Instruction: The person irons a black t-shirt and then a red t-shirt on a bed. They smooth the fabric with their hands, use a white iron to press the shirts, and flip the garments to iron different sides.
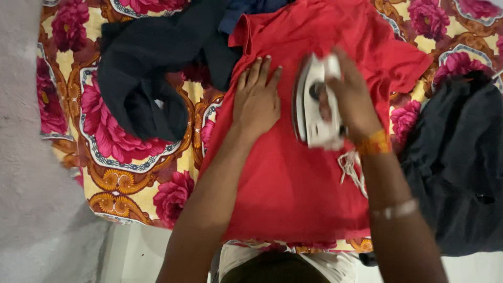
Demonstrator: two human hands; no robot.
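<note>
Head view showed my right hand (348, 99) clenched on the handle of the white iron (314, 105), which stood on the red shirt (293, 178) over the flowered cloth (126, 173). My left hand (257, 99) lay flat and open, pressing the shirt. The iron seemed heavy and hot, best held only by its handle; the shirt looked soft and light.

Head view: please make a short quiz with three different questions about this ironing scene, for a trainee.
1. True or false: the left hand lies flat on the red shirt.
2. What does the right hand grip? A) white iron B) dark garment C) floral cloth
3. Fill in: a dark garment lies to the ____ of the left hand.

Key
1. True.
2. A, the white iron, which stands on the red shirt.
3. Left, on the floral cloth.
</note>
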